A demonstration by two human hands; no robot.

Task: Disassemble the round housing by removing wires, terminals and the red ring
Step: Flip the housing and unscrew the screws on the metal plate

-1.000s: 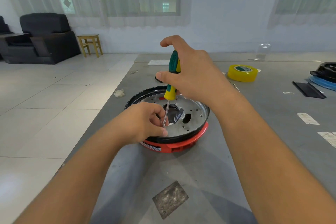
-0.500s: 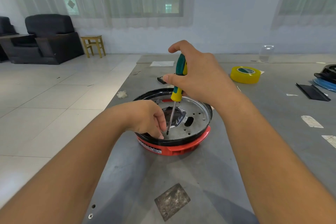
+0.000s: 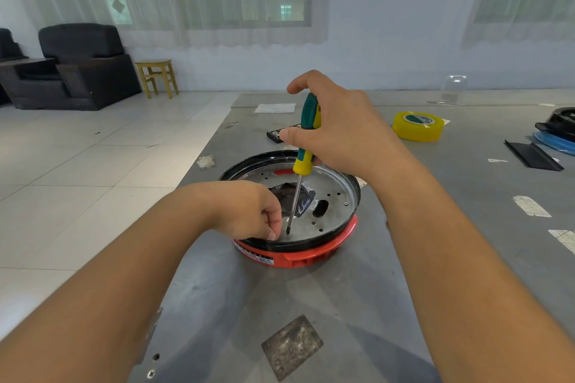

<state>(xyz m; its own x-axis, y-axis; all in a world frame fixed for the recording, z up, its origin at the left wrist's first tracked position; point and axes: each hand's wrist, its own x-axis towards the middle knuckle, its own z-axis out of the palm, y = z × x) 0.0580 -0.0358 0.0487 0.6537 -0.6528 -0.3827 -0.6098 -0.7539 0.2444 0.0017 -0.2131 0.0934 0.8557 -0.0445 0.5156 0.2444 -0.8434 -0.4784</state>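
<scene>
The round housing (image 3: 326, 196) sits near the left edge of the grey metal table (image 3: 373, 305), its black rim uppermost and the red ring (image 3: 314, 253) beneath it, showing along the near and right sides. Inside lies a silver perforated metal plate (image 3: 334, 205) with a dark opening at its middle. The right hand (image 3: 339, 130) curls round the green and yellow handle of a Phillips screwdriver (image 3: 303, 152), held nearly upright, with the tip down at the near part of the plate. The left hand (image 3: 249, 211) rests on the housing's near-left rim, fingers curled with the fingertips close beside the screwdriver tip; whether they pinch anything I cannot tell. Farther back on the table lie a roll of yellow tape (image 3: 418, 126), a flat black strip (image 3: 532, 155) and a small black object (image 3: 277, 135) just behind the housing. A black armchair (image 3: 77, 67) and a yellow wooden stool (image 3: 157, 76) stand by the far wall
</scene>
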